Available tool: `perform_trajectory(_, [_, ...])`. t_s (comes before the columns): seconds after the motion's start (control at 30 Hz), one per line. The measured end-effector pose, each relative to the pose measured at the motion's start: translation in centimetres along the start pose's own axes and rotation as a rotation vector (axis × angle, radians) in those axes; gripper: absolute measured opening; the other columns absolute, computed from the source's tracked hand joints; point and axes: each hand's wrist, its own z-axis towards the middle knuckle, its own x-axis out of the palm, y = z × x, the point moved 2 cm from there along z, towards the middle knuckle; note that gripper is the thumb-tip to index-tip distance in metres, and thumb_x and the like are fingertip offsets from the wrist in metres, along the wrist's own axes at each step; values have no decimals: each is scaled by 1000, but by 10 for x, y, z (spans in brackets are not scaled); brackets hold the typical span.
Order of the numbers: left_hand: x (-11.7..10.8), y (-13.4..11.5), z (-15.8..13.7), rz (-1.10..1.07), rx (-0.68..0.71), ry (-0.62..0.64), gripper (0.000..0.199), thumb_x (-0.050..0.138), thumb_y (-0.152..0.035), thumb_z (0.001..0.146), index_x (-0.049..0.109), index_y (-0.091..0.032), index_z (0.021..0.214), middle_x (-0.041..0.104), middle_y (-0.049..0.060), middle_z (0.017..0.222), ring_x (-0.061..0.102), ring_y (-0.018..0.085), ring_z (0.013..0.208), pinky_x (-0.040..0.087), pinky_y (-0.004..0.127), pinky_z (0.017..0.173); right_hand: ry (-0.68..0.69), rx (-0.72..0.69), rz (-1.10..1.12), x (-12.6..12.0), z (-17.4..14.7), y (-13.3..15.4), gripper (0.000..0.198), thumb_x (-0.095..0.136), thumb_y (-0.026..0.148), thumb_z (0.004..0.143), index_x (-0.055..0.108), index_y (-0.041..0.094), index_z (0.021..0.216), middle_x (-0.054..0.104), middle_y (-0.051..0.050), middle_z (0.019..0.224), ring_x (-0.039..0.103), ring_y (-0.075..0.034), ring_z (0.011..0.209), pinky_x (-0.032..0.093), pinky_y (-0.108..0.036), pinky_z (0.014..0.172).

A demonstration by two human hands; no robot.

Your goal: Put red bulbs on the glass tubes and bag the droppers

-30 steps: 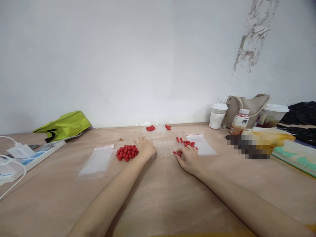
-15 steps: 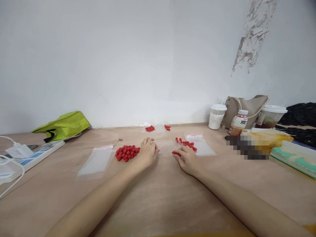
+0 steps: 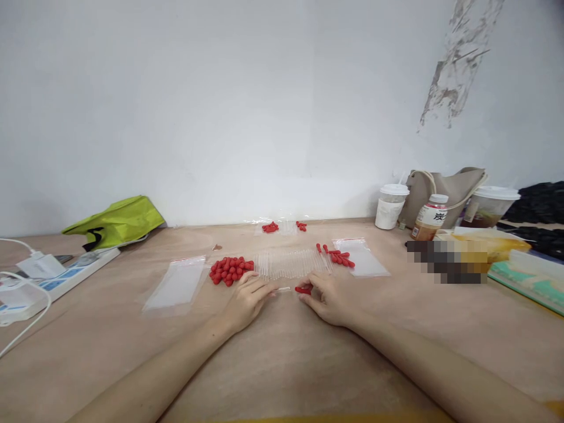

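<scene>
My left hand (image 3: 247, 301) is closed, pinching a thin clear glass dropper tube (image 3: 284, 289) whose end points right. Facing it, my right hand (image 3: 328, 298) grips a red rubber dropper bulb (image 3: 302, 290) between thumb and fingers. A small gap separates tube and bulb. Just beyond both hands lies a row of clear glass tubes (image 3: 286, 263) side by side on the table. A heap of red bulbs (image 3: 229, 269) sits left of the row. At its right end are several red bulbs (image 3: 342, 259), some apparently fitted on tubes.
Clear zip bags lie at left (image 3: 176, 283) and right (image 3: 362, 257). Against the wall is a clear packet (image 3: 288, 228) with red bulbs. A power strip (image 3: 70, 282) and green bag (image 3: 118, 223) are left. A lidded cup (image 3: 391, 207), bottle (image 3: 428, 220) and grey bag (image 3: 412, 200) stand right.
My left hand has drawn back toward me from the tube row, bringing a glass tube. My right hand has moved slightly left and nearer with the red bulb.
</scene>
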Motion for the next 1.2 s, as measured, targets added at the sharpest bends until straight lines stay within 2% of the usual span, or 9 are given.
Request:
perform_trajectory(0.23, [2,-4,2,-19,32,-25,18,45,-15,86,58,-18,98,66,3,83,57,14,71,35,36,82,13,-26,14,0,1,2,11,50,17,77,55,19,87,58,-3,83,53,-14,75,40,-28,70])
perform_trajectory(0.5, [4,-6,2,-84,11,18,21,43,-15,86,58,-17,101,65,5,86,56,16,75,41,30,69,17,-67,84,1,0,1,12,49,13,77,55,18,87,55,-4,83,52,-13,75,41,-26,68])
perform_trajectory(0.87, [7,-9,0,-230,-67,87,24,44,-15,86,57,-16,106,63,7,93,58,15,83,47,26,72,7,-95,147,10,0,-11,15,49,21,81,62,19,88,61,-4,82,56,-13,77,44,-26,70])
perform_trajectory(1.0, [7,-9,0,-258,-67,98,25,43,-16,86,56,-17,108,63,6,89,58,14,79,48,24,69,-19,-130,156,11,-1,-12,16,47,23,82,62,19,88,61,-4,80,56,-13,74,45,-25,68])
perform_trajectory(1.2, [7,-12,0,-219,-50,114,26,41,-17,87,57,-16,107,61,6,80,57,13,70,47,23,63,14,-145,108,11,-3,-10,19,44,25,84,61,19,88,61,-4,80,56,-12,73,45,-24,67])
